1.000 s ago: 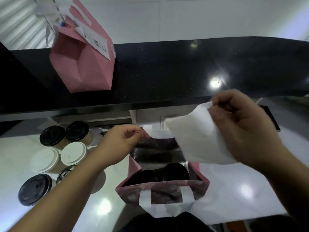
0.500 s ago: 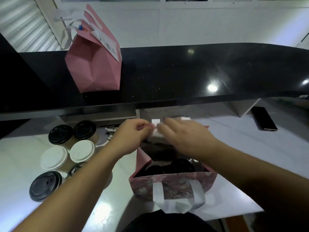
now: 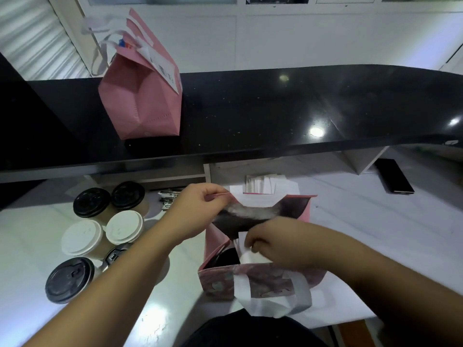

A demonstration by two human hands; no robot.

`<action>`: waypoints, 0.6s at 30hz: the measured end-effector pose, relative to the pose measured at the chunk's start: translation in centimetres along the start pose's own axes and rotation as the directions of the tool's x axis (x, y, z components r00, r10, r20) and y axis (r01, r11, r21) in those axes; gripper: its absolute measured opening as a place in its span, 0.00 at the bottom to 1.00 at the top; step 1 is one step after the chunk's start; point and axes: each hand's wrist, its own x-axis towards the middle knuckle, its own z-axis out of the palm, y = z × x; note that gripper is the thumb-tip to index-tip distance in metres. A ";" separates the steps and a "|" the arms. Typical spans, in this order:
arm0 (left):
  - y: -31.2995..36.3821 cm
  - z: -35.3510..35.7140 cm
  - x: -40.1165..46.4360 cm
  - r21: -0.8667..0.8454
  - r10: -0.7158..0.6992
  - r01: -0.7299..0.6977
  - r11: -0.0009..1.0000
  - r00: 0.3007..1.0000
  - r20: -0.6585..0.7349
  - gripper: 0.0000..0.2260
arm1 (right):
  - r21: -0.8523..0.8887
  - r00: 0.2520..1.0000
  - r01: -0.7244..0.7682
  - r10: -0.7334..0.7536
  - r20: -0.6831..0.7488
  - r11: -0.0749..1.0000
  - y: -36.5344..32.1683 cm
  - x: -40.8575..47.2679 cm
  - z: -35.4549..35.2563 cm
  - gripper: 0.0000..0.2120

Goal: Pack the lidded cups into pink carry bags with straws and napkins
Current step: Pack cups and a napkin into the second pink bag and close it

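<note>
Open pink carry bag [image 3: 253, 284]: standing on the white worktop [image 3: 363, 221] close to the person, mouth gaping, silvery lining showing, white handle [image 3: 270, 301] hanging over the near side. A dark shape, probably a cup lid, is showing deep inside; the view there is too dim to be sure.

Left hand [image 3: 198, 211]: pinching the bag's far rim at its left corner and holding the mouth apart.

Right hand [image 3: 278, 244]: fingers curled round a white napkin [image 3: 248, 256], which is dipping into the bag's mouth.

Lidded cups [image 3: 100, 236]: clustering on the worktop to the left of the bag, some with black lids, some with white, all upright.

Second pink bag [image 3: 142, 96]: sitting on the raised black counter [image 3: 275, 108] at far left, top folded over, a printed slip stuck to it.

Black phone [image 3: 394, 179]: lying flat at far right.

Paper sachets [image 3: 263, 182]: resting just beyond the open bag.
</note>
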 end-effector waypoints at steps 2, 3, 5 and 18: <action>-0.1 -0.1 -0.5 0.007 -0.007 0.007 1.000 1.000 0.013 0.07 | 0.031 0.977 -0.035 0.041 -0.209 0.999 0.3 -2.6 -0.9 0.11; -0.2 -0.1 -0.8 0.005 -0.004 0.004 1.000 1.000 0.013 0.07 | 0.046 0.948 -0.055 0.067 -0.312 0.997 0.7 -4.1 -1.1 0.09; -0.6 0.0 -1.6 -0.016 0.004 -0.005 1.000 1.000 -0.024 0.07 | 0.118 0.874 -0.091 0.136 -0.466 0.989 2.0 -6.8 -0.7 0.07; -5.1 0.8 -9.7 -0.027 0.006 -0.001 1.000 0.981 0.191 0.24 | 0.577 0.930 0.068 0.158 -0.332 0.814 9.0 -7.0 6.7 0.23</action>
